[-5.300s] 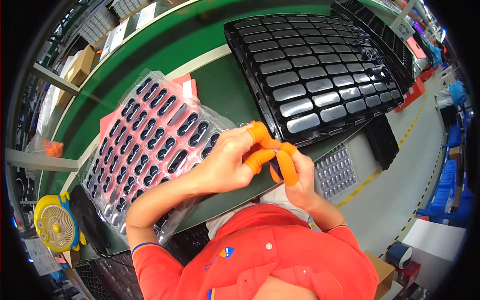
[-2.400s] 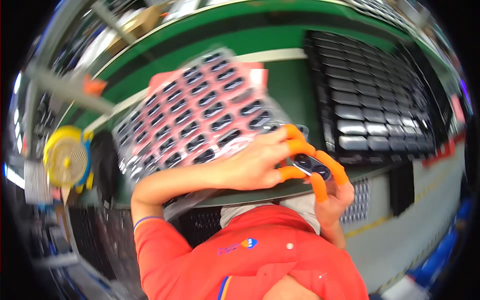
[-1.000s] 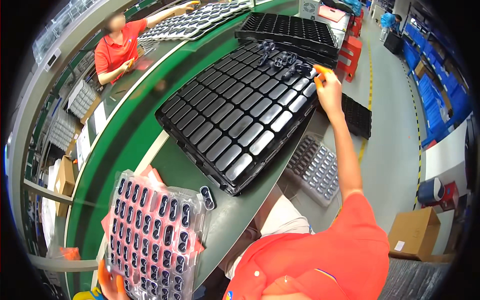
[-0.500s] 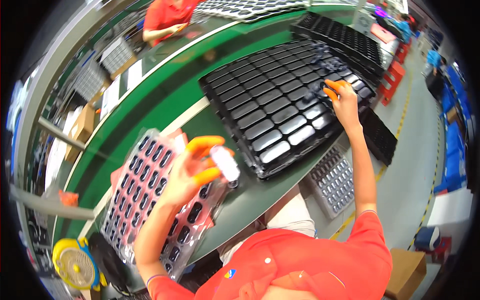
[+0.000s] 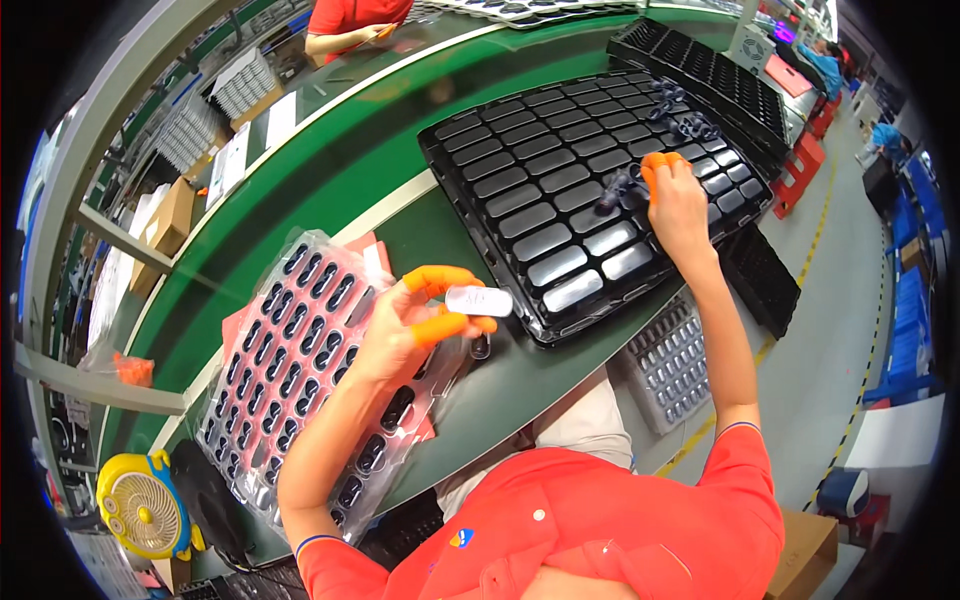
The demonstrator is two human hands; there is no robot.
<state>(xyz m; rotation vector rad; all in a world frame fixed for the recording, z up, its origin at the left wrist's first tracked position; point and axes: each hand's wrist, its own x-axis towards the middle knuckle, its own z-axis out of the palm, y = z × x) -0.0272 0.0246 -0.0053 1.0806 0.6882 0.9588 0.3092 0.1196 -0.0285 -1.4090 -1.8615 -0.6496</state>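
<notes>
My left hand (image 5: pixel 410 325), orange covers on its fingertips, pinches a small pale rounded block (image 5: pixel 479 301) with faint marks on its face. It is above the table, near the corner of a large black compartment tray (image 5: pixel 545 240). Over the tray's right part, my right hand (image 5: pixel 678 200) has its orange-covered fingertips pressed together; what they hold, if anything, is hidden. Beside those fingertips is a dark bundle like coiled cable (image 5: pixel 622 190). Below my left hand lies a clear plastic tray (image 5: pixel 300 345) filled with dark oblong parts. A small dark piece (image 5: pixel 480 347) is next to it.
More dark coils (image 5: pixel 690 125) lie at the black tray's far right. Stacked black trays (image 5: pixel 700 80) stand behind it. A green conveyor (image 5: pixel 370 130) runs beyond the table. A yellow fan (image 5: pixel 148 508) is at left. Across the line stands a person in red (image 5: pixel 350 25).
The pale block has turned from steeply tilted to nearly level in my left hand. My right fingers have closed together beside the dark bundle. The view has shifted slightly.
</notes>
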